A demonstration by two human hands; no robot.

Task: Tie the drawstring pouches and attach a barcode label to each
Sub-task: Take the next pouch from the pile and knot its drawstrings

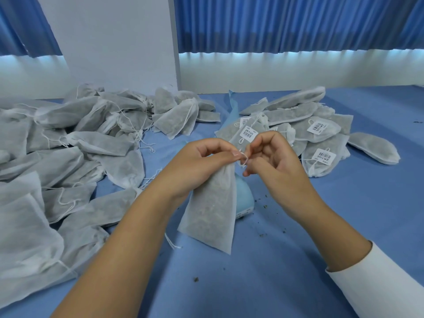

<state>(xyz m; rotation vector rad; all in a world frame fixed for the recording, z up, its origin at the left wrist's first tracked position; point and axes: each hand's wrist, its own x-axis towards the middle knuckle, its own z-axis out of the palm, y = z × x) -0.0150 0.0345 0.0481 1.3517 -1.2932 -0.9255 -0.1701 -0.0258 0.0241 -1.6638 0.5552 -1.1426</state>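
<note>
The left hand [202,161] is holding a pouch [213,210] up over the blue-covered counter [344,214], its grip curling round the gathered neck with thumb and forefinger pressing together at the top. The right hand [273,157] is sitting just beside it, its grip pinching the thin white drawstring [245,158], which is looping between the two sets of fingertips. The pouch is a long, flat rectangle of soft, slightly see-through white non-woven fabric, showing a grey, grainy filling, and it is tilting with its lower corner pointing toward the person. I cannot tell whether that corner is touching the counter. A white sleeve [378,283] is covering the right forearm.

To the left, a big loose heap of unlabelled pouches [68,145] is sprawling, strings trailing out. To the right, a smaller heap of labelled pouches [298,125] is lying, each visible one wearing a white barcode label [324,156]. A rounded pale blue object [244,198] is sitting right behind the held pouch, mostly hidden by it. Dark crumbs [263,203] are lying scattered on the counter near the right wrist. Behind, pleated blue curtains [298,24] are hanging either side of a plain white pillar [114,42].
</note>
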